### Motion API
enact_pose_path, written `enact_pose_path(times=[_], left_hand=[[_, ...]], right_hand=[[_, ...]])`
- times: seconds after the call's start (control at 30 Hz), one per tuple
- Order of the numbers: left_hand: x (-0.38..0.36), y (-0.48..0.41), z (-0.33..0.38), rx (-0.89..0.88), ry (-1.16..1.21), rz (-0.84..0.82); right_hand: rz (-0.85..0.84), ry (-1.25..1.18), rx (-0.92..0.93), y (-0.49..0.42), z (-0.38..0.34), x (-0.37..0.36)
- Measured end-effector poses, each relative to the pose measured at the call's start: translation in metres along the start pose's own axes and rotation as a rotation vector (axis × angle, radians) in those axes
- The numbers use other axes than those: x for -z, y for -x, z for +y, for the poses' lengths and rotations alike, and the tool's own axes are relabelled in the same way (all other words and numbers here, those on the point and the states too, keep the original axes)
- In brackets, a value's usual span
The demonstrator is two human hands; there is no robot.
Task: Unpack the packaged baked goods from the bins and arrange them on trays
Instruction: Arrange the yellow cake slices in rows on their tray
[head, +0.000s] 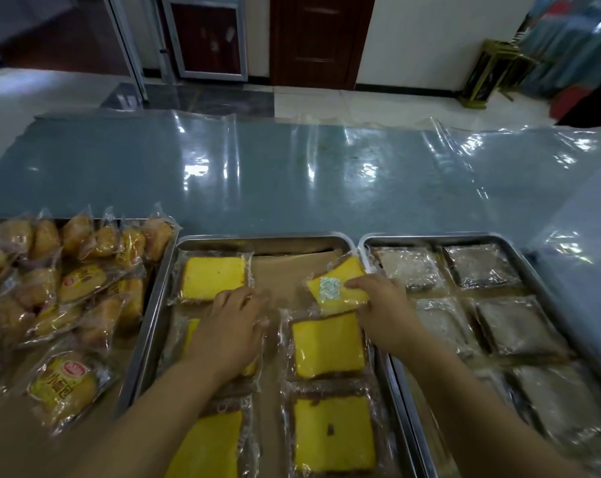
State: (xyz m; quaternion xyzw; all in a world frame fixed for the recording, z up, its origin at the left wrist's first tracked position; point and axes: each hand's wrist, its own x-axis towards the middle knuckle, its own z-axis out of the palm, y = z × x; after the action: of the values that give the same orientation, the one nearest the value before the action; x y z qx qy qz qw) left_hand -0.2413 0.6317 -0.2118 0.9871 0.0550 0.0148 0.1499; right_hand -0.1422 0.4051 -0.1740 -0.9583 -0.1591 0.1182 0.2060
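Note:
A steel middle tray (264,240) lined with brown paper holds several clear-wrapped yellow cake slices. My right hand (385,310) grips one wrapped yellow slice (337,286), tilted, at the tray's far right. My left hand (230,329) lies flat on another wrapped slice (192,334) in the left column, fingers spread, covering most of it. One more slice (213,276) lies at the far left, and two (328,345) (333,432) lie in the right column.
A right tray (430,239) holds several wrapped brown-grey cake slices (482,265). A left tray holds a heap of bagged small yellow buns (85,281). Beyond the trays is a blue table top under shiny clear plastic (292,174).

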Motion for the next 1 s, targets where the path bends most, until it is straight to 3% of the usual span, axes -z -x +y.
enact_pose_path(times=[0.1,0.23,0.33,0.47,0.57,0.63,0.7,0.77,0.83,1.0], left_hand=[[-0.003,0.000,-0.005,0.046,-0.040,-0.036],[-0.002,-0.004,-0.013,0.125,-0.087,-0.116],[0.000,-0.006,-0.016,0.122,-0.137,-0.119],[-0.001,-0.006,-0.018,0.126,-0.134,-0.112],[-0.002,-0.005,-0.020,0.119,-0.141,-0.098],[-0.002,-0.005,-0.021,0.109,-0.129,-0.086],[-0.002,-0.005,-0.024,0.103,-0.102,-0.080],[-0.002,-0.003,-0.028,0.108,-0.079,-0.064],[-0.001,-0.002,-0.033,0.122,-0.060,-0.031],[0.002,0.001,-0.049,0.121,-0.014,0.052]], right_hand=[[0.189,0.014,-0.135,-0.004,-0.001,0.003],[0.110,0.045,-0.290,-0.017,-0.004,0.005],[0.121,-0.013,-0.291,-0.025,-0.007,0.006],[0.273,-0.272,-0.118,-0.031,-0.022,0.011],[0.495,-0.127,0.151,-0.031,-0.039,0.015],[0.540,0.023,0.314,-0.031,-0.051,0.014],[0.360,0.186,0.358,-0.032,-0.064,0.008],[0.029,0.267,0.400,-0.033,-0.071,-0.002],[-0.200,0.264,0.426,-0.028,-0.075,-0.012],[-0.282,0.305,0.372,-0.026,-0.055,-0.030]])
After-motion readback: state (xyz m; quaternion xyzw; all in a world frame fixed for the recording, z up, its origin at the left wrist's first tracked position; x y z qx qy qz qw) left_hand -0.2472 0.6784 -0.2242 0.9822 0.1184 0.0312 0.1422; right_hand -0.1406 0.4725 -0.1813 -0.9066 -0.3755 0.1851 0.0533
